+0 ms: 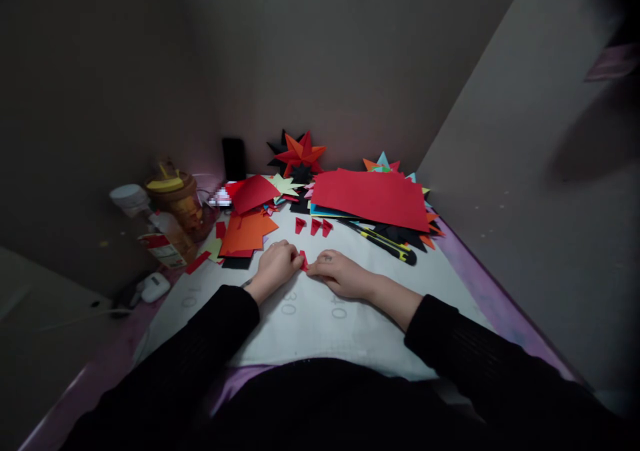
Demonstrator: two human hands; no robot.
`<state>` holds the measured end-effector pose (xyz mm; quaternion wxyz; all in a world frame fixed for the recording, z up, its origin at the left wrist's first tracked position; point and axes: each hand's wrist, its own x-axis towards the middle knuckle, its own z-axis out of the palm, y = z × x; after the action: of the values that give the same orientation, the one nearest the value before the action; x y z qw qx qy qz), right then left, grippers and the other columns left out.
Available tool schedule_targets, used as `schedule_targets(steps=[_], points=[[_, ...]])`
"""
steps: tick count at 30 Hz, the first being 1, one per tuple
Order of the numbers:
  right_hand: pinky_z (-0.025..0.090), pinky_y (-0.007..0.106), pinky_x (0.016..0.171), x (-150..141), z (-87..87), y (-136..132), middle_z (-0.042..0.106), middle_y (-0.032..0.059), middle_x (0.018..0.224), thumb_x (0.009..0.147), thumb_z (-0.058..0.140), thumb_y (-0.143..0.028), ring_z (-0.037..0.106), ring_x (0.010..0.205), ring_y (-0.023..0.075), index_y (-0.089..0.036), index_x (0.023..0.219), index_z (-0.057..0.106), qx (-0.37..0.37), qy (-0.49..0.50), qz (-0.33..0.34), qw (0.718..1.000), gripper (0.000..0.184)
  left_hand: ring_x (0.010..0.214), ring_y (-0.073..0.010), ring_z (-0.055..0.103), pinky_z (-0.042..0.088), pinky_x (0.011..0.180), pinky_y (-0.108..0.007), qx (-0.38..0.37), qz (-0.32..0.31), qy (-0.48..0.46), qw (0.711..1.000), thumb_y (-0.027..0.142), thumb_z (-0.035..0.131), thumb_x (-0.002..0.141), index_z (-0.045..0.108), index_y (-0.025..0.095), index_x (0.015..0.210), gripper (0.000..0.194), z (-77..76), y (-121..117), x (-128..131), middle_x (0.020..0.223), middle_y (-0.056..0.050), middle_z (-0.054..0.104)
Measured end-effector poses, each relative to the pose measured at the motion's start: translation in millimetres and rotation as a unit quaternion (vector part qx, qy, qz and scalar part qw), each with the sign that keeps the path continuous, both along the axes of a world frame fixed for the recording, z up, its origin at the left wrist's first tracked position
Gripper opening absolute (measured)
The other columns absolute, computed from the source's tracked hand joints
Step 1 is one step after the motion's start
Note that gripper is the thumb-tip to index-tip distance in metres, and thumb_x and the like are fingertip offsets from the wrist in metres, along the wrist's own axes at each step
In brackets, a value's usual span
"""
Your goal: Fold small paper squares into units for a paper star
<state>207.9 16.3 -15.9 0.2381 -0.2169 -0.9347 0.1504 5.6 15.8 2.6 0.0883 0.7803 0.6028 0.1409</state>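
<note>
A small folded piece of red paper (304, 260) lies between my two hands, low over the white mat (310, 331). My left hand (277, 265) is closed, its fingertips on the paper's left side. From the right, my right hand (343, 274) reaches it with fingers pressed together at its lower edge; the fingertips partly cover the paper. Just beyond my hands stand several small folded red paper pieces (315, 227) in a row. To their right rests a black and yellow utility knife (390, 247), partly under a stack of coloured sheets.
Red sheets (370, 197) top the stack at back right. Orange paper (245, 234) lies at left. Folded paper stars (301, 154) stand by the wall. A bottle (167, 241), a brown cup (177, 201), a white case (155, 287) and a black phone (234, 159) line the left side.
</note>
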Motion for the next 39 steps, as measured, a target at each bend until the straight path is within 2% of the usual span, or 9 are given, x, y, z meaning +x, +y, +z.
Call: schedule_targets(steps=[6, 11, 19, 27, 32, 35, 39], points=[[0.043, 0.04, 0.088, -1.3, 0.5, -1.4, 0.07, 0.0084, 0.102, 0.088, 0.05, -0.013, 0.055, 0.093, 0.0218, -0.021, 0.11, 0.066, 0.056, -0.03, 0.007, 0.998, 0.029, 0.086, -0.0219, 0.06, 0.042, 0.073, -0.029, 0.003, -0.009, 0.006, 1.0, 0.038, 0.05, 0.086, 0.068, 0.02, 0.079, 0.027, -1.2, 0.1, -0.2, 0.089, -0.007, 0.066], [0.042, 0.041, 0.089, -2.0, 1.9, -3.6, 0.069, 0.0075, 0.107, 0.089, 0.05, -0.015, 0.054, 0.098, 0.0232, -0.021, 0.108, 0.066, 0.071, -0.042, 0.005, 0.997, 0.026, 0.085, -0.0215, 0.058, 0.042, 0.075, -0.03, 0.014, -0.003, 0.01, 1.0, 0.036, 0.052, 0.087, 0.063, 0.018, 0.083, 0.021, -1.9, -1.9, -3.4, 0.091, -0.008, 0.061], [0.04, 0.043, 0.093, -1.2, 7.8, -9.7, 0.067, 0.0076, 0.115, 0.091, 0.047, -0.014, 0.052, 0.104, 0.0236, -0.02, 0.111, 0.063, 0.085, -0.081, 0.006, 0.993, 0.026, 0.09, -0.0234, 0.057, 0.043, 0.075, -0.032, 0.016, 0.056, 0.017, 0.998, 0.027, 0.048, 0.088, 0.054, 0.019, 0.097, 0.013, -4.1, -1.9, -16.4, 0.099, -0.009, 0.057], [0.033, 0.048, 0.099, -3.7, 20.8, -19.9, 0.062, 0.0105, 0.122, 0.089, 0.047, -0.012, 0.053, 0.104, 0.0251, -0.02, 0.117, 0.056, 0.149, -0.212, 0.01, 0.966, 0.03, 0.09, -0.0239, 0.057, 0.043, 0.075, -0.033, 0.028, 0.043, -0.018, 0.999, 0.026, 0.05, 0.087, 0.056, 0.019, 0.095, 0.012, -8.6, 1.4, -17.8, 0.097, -0.009, 0.059], [0.031, 0.047, 0.1, -6.8, 26.0, -27.4, 0.065, 0.0123, 0.112, 0.092, 0.043, -0.013, 0.054, 0.101, 0.0241, -0.017, 0.114, 0.056, 0.178, -0.226, 0.01, 0.958, 0.026, 0.091, -0.0227, 0.057, 0.042, 0.08, -0.032, 0.045, 0.003, -0.044, 0.998, 0.021, 0.046, 0.088, 0.062, 0.019, 0.092, 0.017, -8.9, 2.0, -19.3, 0.093, -0.008, 0.063], [0.032, 0.046, 0.099, -7.4, 24.5, -28.0, 0.065, 0.011, 0.111, 0.093, 0.043, -0.013, 0.053, 0.1, 0.0237, -0.019, 0.112, 0.057, 0.189, -0.227, 0.004, 0.956, 0.024, 0.09, -0.0234, 0.057, 0.042, 0.08, -0.033, 0.048, -0.005, -0.047, 0.998, 0.028, 0.044, 0.09, 0.066, 0.019, 0.088, 0.024, -7.9, 1.2, -18.2, 0.093, -0.008, 0.063], [0.033, 0.045, 0.099, -7.6, 20.7, -26.6, 0.065, 0.0102, 0.112, 0.091, 0.046, -0.014, 0.053, 0.097, 0.023, -0.019, 0.11, 0.058, 0.193, -0.225, 0.003, 0.955, 0.023, 0.086, -0.0247, 0.057, 0.042, 0.076, -0.035, 0.053, -0.004, -0.051, 0.997, 0.046, 0.051, 0.086, 0.066, 0.018, 0.079, 0.032, -7.6, 1.0, -14.3, 0.089, -0.009, 0.062]])
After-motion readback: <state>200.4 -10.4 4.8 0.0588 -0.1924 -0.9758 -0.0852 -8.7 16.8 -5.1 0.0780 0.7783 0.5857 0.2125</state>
